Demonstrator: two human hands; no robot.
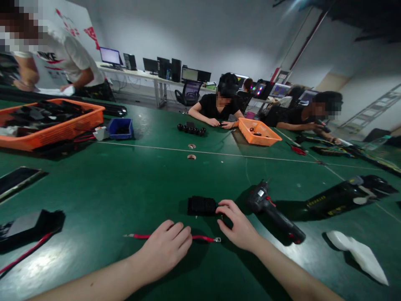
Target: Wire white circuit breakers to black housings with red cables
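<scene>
My left hand [169, 246] is closed over the middle of a short red cable [203, 238], its fingers bent down and pressed together. Metal lugs show at both ends of the cable, one on each side of the hand. My right hand [236, 223] has thumb and forefinger spread apart, with the fingertips at the right end of a small black block [202, 205]. Whether they touch the block I cannot tell. A tiny speck shows between these fingers, too small to name. Right of that hand lies a black cordless drill [266, 209].
A black cylinder [347, 196] and a crumpled white piece [357, 251] lie at the right. Orange baskets [67, 131] [260, 136] and a blue bin [120, 128] stand farther back. A black device [28, 230] with a red cable sits left. Several people work around the green table [131, 188].
</scene>
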